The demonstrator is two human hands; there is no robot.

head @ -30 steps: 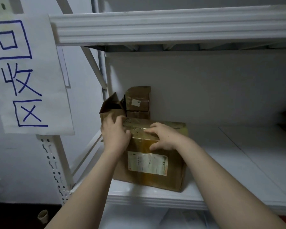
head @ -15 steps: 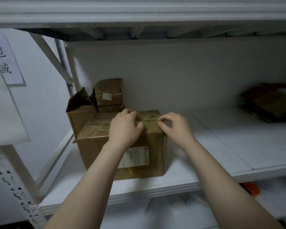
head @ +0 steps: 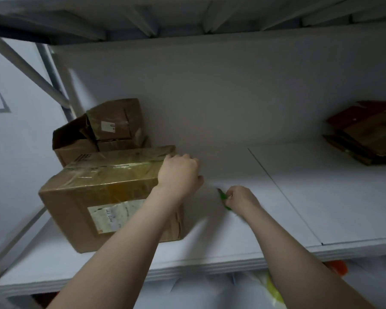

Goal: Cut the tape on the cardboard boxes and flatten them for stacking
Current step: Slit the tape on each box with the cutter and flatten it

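Note:
A taped brown cardboard box [head: 103, 192] with a white label on its front stands on the left of the white shelf [head: 276, 197]. My left hand [head: 179, 172] rests on the box's top right corner, fingers curled over the far edge. To the right of the box, my right hand [head: 240, 198] grips a small green cutter [head: 222, 195] just above the shelf, its tip pointing up and left. Behind the taped box sit an open box [head: 69, 143] and a smaller crumpled box [head: 115, 121].
Flattened cardboard pieces [head: 370, 132] lie stacked at the far right of the shelf. A shelf board hangs low overhead. A metal upright and brace [head: 51, 70] stand at the left. Yellow and orange items show below the shelf edge [head: 274, 291].
The view swung right and closer. My left hand slid to the box's right corner. My right hand left the box top and now holds the green cutter over the shelf.

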